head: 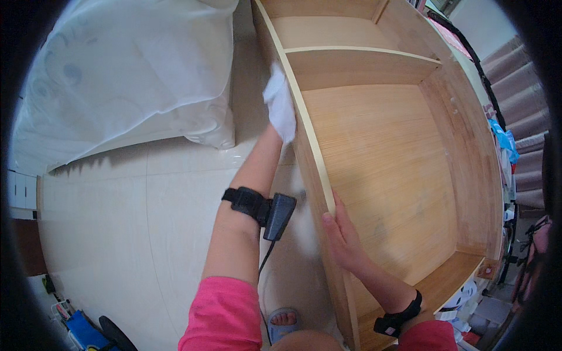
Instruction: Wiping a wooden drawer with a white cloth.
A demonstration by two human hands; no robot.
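Note:
A large open wooden box frame point(382, 175) with a divider board point(360, 66) stretches along the right half of the view. My left hand point(281, 109) is at the outer face of its near side board, covered by a white cloth point(280, 103) that lies against the wood; the fingers are hidden. Farther down the same board, my right hand point(342, 237) grips the top edge, thumb on the outer side and fingers over the inside. Black straps are around both forearms, and the left one carries a black device point(279, 217) with a cable.
Something bulky under a translucent white cover point(145, 74) stands at upper left on the tiled floor point(96, 228). A blue object point(90, 331) lies at lower left. Assorted items and a pinkish curtain point(522, 109) are beyond the frame. A slippered foot point(282, 322) shows below.

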